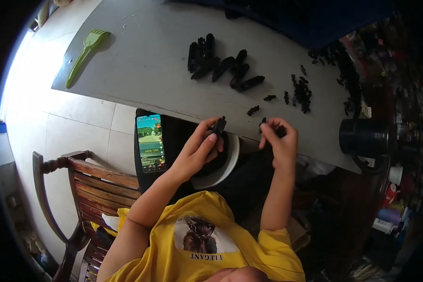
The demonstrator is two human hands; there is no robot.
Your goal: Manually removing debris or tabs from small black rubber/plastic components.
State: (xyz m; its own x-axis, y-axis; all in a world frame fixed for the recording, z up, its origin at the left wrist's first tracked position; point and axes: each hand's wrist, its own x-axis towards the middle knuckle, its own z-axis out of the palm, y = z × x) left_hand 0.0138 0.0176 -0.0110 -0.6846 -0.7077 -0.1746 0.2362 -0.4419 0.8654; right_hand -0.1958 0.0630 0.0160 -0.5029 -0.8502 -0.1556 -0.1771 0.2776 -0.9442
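Between the thumb and fingers of my left hand (201,146) is a black oblong plastic piece (219,126), held upright near the table's front edge. My right hand (280,140) is apart from it on the right, its fingers curled round small black parts (281,131) whose exact kind is too dark to make out. Farther back on the table lies a group of black oblong pieces (213,66) like the one I hold. Small black parts (301,92) sit in a loose pile to the right, with a few single ones (253,110) nearer my right hand.
A pale bowl or bucket (231,164) is below my hands. On my left thigh lies a lit phone (150,141). The grey table (145,61) carries a green plastic fork-like tool (87,54) and a black container (362,136). A wooden chair (98,188) stands at left.
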